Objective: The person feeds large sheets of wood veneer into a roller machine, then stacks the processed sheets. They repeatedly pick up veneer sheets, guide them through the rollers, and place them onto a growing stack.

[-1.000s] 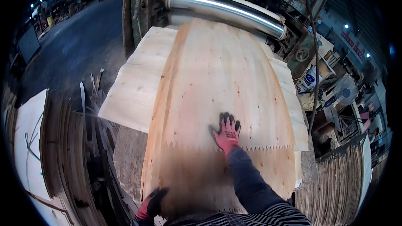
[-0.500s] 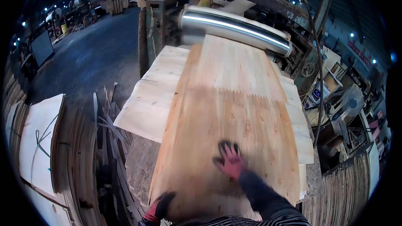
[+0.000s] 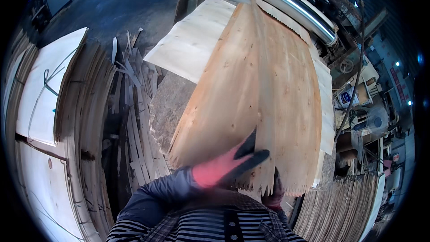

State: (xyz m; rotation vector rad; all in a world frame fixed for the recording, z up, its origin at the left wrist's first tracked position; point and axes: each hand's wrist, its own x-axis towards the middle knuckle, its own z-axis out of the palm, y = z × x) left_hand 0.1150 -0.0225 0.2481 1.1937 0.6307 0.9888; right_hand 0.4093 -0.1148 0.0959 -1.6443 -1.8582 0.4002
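Note:
Under my hands lies a long tan wood veneer sheet (image 3: 291, 94) with a jagged near edge. A raised fold or overlapping edge (image 3: 262, 89) runs lengthwise along its middle. My left hand (image 3: 228, 163), in a red and black glove, reaches across to this ridge near the front. Its fingers are spread and somewhat blurred. My right hand (image 3: 275, 192), gloved alike, is at the jagged near edge and seems closed around it; part of it is hidden. Paler veneer (image 3: 192, 36) sticks out beneath on the left.
A shiny metal roller (image 3: 286, 2) crosses the far end. Bundled veneer stacks (image 3: 49, 94) stand at the left, with loose wood strips (image 3: 134, 121) beside them. Another upright veneer stack (image 3: 342, 208) is at the near right. A thin dark pole (image 3: 358, 71) rises on the right.
My left hand has moved from the left edge to the sheet's middle. The right has drawn back from the surface to the near edge. A lengthwise ridge now shows, and the view has shifted.

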